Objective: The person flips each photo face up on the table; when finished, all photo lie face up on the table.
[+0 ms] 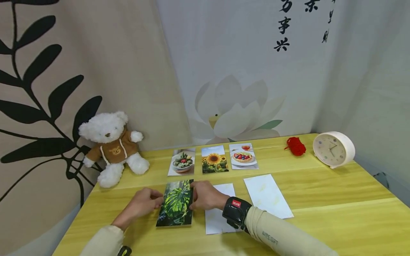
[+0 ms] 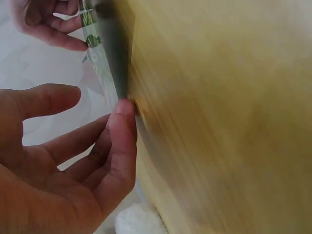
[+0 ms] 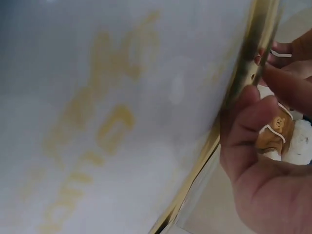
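A stack of cards with a green leaf picture on top [image 1: 177,203] lies near the table's front. At its left edge is my left hand [image 1: 142,204], fingers loosely bent; in the left wrist view a fingertip of this hand [image 2: 73,161] touches the edge while the thumb stands apart. My right hand [image 1: 205,195] touches the stack's right edge with bent fingers, thumb nearer the front. The right wrist view shows this hand [image 3: 268,165] at the gold-coloured edge of the stack. Partly under the right forearm lies a white card [image 1: 217,220].
Another white card [image 1: 268,195] lies to the right. Behind are a succulent card [image 1: 182,162], a sunflower card [image 1: 215,159] and a fruit tart card [image 1: 243,156]. A white teddy bear [image 1: 112,147] sits back left; red yarn [image 1: 295,146] and a clock [image 1: 333,149] stand back right.
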{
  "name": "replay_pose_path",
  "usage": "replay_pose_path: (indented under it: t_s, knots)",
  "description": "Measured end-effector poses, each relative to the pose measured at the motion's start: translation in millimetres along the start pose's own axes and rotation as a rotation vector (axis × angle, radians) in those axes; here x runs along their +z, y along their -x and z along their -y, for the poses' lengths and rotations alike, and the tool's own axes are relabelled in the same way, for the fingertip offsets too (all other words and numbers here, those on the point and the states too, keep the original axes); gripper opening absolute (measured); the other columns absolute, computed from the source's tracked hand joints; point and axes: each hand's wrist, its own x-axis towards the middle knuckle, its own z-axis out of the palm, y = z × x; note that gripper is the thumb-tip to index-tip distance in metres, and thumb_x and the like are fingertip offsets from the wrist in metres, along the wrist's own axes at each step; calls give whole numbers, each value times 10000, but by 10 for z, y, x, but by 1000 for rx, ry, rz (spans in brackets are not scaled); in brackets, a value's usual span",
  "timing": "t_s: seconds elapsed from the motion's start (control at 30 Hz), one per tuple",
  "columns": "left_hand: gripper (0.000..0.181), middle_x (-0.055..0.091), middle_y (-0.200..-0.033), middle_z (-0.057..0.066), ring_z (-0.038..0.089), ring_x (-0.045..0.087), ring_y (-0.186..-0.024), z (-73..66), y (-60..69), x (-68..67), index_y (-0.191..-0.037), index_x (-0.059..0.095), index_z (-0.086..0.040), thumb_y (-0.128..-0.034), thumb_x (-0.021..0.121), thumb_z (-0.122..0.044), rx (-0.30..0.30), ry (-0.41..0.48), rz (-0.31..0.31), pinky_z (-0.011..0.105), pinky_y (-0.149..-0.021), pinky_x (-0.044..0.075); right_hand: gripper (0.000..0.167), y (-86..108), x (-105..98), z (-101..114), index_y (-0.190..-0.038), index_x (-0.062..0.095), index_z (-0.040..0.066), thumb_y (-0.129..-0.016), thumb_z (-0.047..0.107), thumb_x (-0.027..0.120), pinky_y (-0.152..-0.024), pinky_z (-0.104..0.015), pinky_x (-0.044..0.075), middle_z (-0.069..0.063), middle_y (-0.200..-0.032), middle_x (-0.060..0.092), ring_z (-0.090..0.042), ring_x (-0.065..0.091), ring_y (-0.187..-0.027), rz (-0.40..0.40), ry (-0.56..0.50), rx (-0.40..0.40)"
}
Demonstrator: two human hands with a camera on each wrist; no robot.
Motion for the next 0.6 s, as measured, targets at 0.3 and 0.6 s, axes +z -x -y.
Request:
replay_pose_path:
  t_s: [0.3,0.6]
  knots:
    - [277,765,-969,68,134,696,-781,8,-26,2,-1148,724,29,-952,624,-141,14,-132,-10,283,-654,528,522,-60,14,5,-1221,612,12,-789,172,855,-581,-191,433,65,-692,577,-49,518,-598,92,0,71]
    - [203,775,-907,51,157,681,-796,-37,-32,8,-1003,793,-59,-911,667,-189,115,-323,-55,348,-709,545,437,-109,22,16,-1160,589,70,-827,216,831,-679,-250,489,-39,-948,640,-136,612,-831,158,25,115]
